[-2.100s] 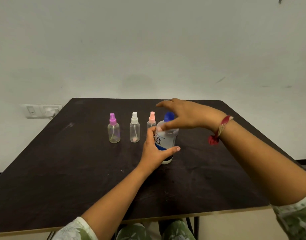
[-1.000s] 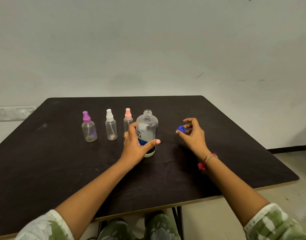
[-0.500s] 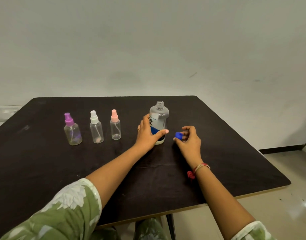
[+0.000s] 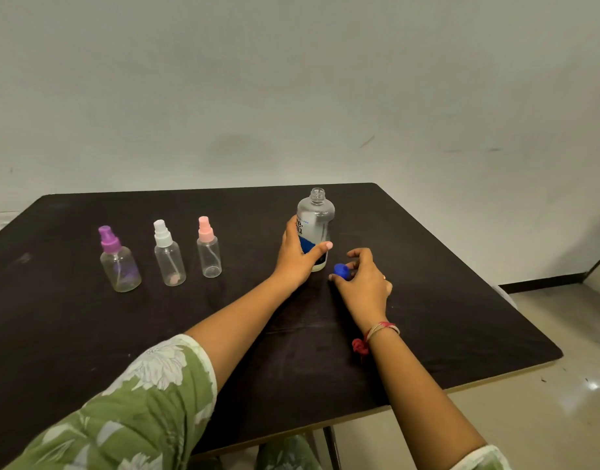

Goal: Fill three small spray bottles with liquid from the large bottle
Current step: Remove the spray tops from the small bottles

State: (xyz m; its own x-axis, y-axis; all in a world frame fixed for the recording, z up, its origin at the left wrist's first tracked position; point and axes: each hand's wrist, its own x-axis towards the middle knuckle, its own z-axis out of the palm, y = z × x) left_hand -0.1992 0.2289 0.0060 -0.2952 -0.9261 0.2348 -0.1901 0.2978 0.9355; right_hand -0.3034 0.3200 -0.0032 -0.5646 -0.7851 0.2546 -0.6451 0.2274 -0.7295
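Note:
The large clear bottle (image 4: pixel 316 215) with a blue-and-white label stands upright and uncapped on the dark table (image 4: pixel 427 283). My left hand (image 4: pixel 296 257) grips its lower body. Just right of it, my right hand (image 4: pixel 364 283) pinches the blue cap (image 4: pixel 341 270) low at the table surface. Three small spray bottles stand in a row to the left: one with a purple top (image 4: pixel 118 262), one with a white top (image 4: pixel 168 254) and one with a pink top (image 4: pixel 208 249). All three carry their spray heads.
A plain wall rises behind the table. The table's right and front edges drop to a tiled floor (image 4: pixel 546 401). A table leg (image 4: pixel 330 446) shows below the front edge.
The blue cap came off the large bottle in my right hand. That hand carried it right and down to the table beside the bottle. My left hand kept its grip on the bottle.

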